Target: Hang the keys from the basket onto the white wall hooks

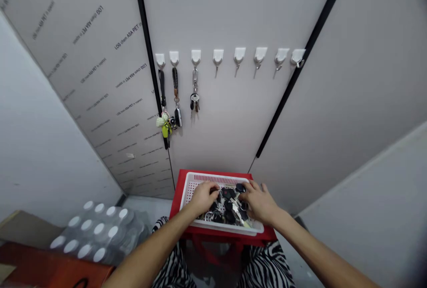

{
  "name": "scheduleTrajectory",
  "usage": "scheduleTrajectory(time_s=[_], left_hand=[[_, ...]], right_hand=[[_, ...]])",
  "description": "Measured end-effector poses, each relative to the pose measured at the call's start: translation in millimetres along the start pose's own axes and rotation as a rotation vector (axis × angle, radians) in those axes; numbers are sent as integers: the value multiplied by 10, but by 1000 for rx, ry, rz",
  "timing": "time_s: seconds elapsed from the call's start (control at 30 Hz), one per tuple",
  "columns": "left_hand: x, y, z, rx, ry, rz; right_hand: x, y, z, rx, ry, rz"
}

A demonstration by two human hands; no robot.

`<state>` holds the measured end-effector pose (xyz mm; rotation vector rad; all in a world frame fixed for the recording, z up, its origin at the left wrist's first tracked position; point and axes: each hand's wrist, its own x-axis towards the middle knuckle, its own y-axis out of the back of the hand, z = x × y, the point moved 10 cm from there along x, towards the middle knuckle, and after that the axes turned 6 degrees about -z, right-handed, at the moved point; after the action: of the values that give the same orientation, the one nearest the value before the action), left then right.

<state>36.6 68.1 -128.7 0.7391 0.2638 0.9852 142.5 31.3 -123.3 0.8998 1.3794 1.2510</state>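
At the far left, an orange-red box [60, 268] lies lower than the white basket [227, 229] and well apart from it. Next come clear bottles with white caps [96, 232], standing in rows, also to the left of the basket. Above the basket's left part, on the wall, hangs a dark strap [162, 87] with a yellow-green charm [167, 128]. Just beside it hangs a braided strap [175, 81] with a dark fob, and then a metal key ring [195, 100] with several keys. A red stand [175, 201] is under the basket and shows around its edges.

The left hand [204, 196] reaches over the basket's left part. Its fingers are bent, with a narrow space between thumb and fingertips; I cannot tell if they hold a key. The pile of keys [229, 205] lies inside the basket, mostly in its middle and right part. Higher, a row of white hooks [239, 54] runs along the wall above the basket. The right hand [258, 201] is at the basket's right side, its fingers partly spread and bent beside a dark round fob [240, 188]; whether they grip something, I cannot tell.
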Motion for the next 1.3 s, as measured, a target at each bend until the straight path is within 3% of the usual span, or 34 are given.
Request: scheduleTrajectory(time_s=[0.23, 0.47, 0.6, 0.77, 0.9, 1.03, 1.13, 1.3], left_hand=[[-52, -79, 115, 173, -33, -95], [-44, -110, 92, 169, -16, -110], [-28, -70, 140, 58, -13, -91], [14, 7, 338, -313, -62, -42], [100, 62, 432, -527, -75, -20], [257, 467, 433, -674, -33, 154], [389, 963, 581, -725, -55, 274], [635, 1821, 929, -623, -94, 478]], right_hand=[[-22, 104, 21, 34, -8, 93], [-71, 336, 85, 317, -11, 239], [-21, 397, 149, 683, -9, 291], [138, 455, 24, 1281, 118, 228], [237, 713, -60, 1479, 138, 272], [368, 1256, -119, 1461, 179, 384], [472, 1827, -108, 1436, 217, 547], [628, 2714, -37, 1455, 285, 822]])
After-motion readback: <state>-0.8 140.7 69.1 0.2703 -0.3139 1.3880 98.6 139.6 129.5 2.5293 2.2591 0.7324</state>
